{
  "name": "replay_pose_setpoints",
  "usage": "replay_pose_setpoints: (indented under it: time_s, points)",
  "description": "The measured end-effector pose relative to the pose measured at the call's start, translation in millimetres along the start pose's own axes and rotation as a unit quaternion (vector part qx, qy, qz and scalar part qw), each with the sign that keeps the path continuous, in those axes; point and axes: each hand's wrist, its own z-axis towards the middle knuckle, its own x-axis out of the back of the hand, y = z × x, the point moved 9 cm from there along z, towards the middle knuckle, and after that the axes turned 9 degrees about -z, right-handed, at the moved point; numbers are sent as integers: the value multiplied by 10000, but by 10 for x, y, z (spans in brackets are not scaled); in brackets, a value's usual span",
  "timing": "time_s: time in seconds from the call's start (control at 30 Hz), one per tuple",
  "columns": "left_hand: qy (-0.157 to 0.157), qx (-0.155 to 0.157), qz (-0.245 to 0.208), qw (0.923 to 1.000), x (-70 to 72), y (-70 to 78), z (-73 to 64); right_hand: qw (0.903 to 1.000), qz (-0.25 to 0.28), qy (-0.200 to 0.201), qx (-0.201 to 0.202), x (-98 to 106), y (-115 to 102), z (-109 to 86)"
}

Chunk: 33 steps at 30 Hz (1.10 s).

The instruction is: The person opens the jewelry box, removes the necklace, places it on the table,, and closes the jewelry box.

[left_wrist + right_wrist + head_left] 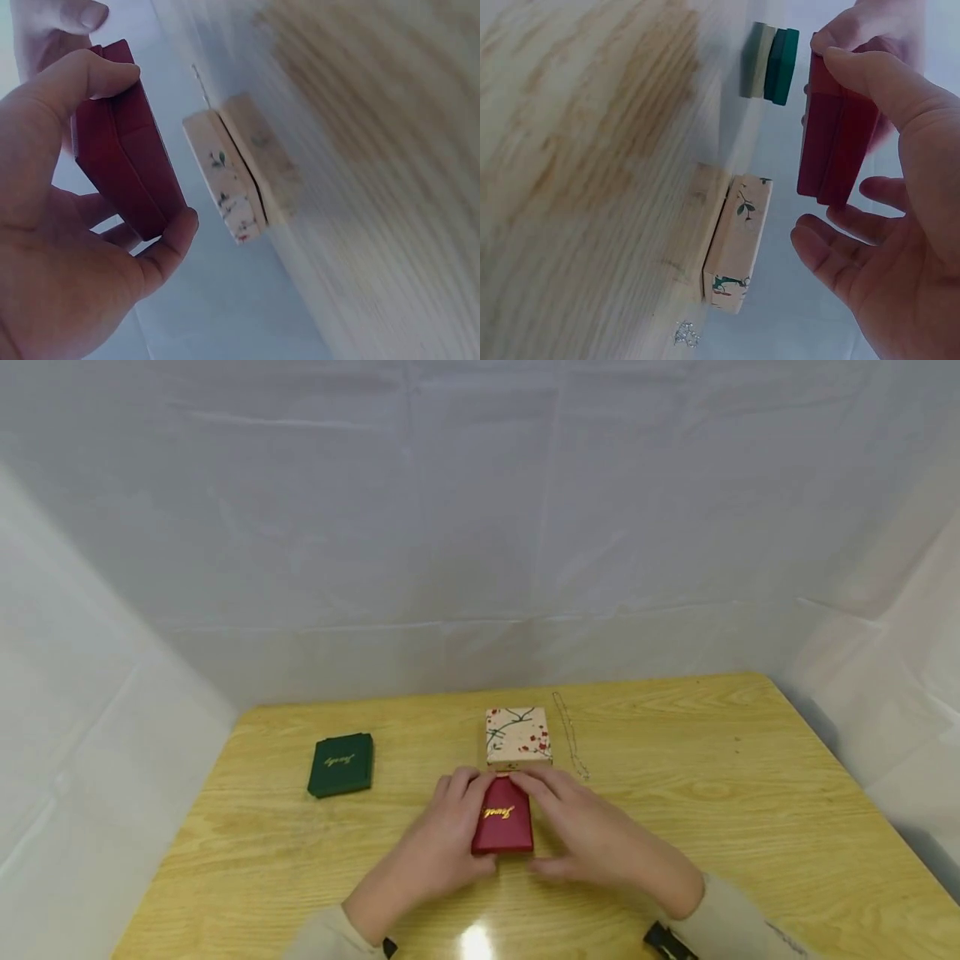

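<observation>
A dark red jewelry box with gold lettering on its lid is held between both hands, raised off the table in the wrist views. My left hand grips its left side, the thumb on the near face and a finger at the far corner, as the left wrist view shows. From the other side my right hand holds it, thumb on the near edge and a fingertip at the far end; some other fingers stand off it. Just beyond sits a floral-patterned box, closed. What the red box contains is hidden.
A green jewelry box with gold lettering lies at the left of the wooden table. To the right of the floral box a thin silver chain lies stretched out. White sheeting hangs behind and at both sides.
</observation>
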Motion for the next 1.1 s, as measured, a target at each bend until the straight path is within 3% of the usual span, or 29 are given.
replay_pose_setpoints:
  time_s: [0.43,0.77,1.1]
  points:
    - [3,-173,155,9997,-144,170,-60,9995,-160,-277,-54,-112,-48,22]
    - [102,-342,285,9990,-179,251,-101,9989,-308,-350,-49,-147,-49,11]
    - [185,-419,204,9987,-183,284,-143,9991,-102,-409,-47,-159,-61,-17]
